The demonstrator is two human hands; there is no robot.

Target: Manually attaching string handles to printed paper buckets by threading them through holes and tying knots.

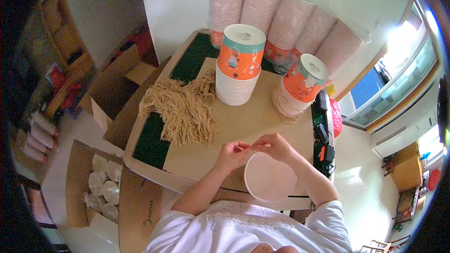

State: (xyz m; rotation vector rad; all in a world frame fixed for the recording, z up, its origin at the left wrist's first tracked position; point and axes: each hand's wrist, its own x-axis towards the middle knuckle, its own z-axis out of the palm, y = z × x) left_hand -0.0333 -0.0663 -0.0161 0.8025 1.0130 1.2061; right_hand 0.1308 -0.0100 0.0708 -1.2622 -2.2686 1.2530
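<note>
A white paper bucket (270,177) leans in front of me at the table's near edge, its open mouth toward me. At its far rim my left hand (234,153) and my right hand (273,147) meet, both with fingers pinched. A small bit of tan cord seems to show between the fingertips; most of it is hidden. Left of the hands lies a loose pile of tan cords (187,112). Beyond them stands an upside-down stack of orange and teal paper buckets (241,63). A second upside-down stack (302,82), to the right, has tan cords hanging around it.
Tall plastic-wrapped bucket stacks (290,18) line the wall behind the table. Black chargers with cables (326,152) and a red object (334,117) sit along the right edge. On the floor at left, an open carton (77,182) holds clear round items; another open carton (117,82) stands behind.
</note>
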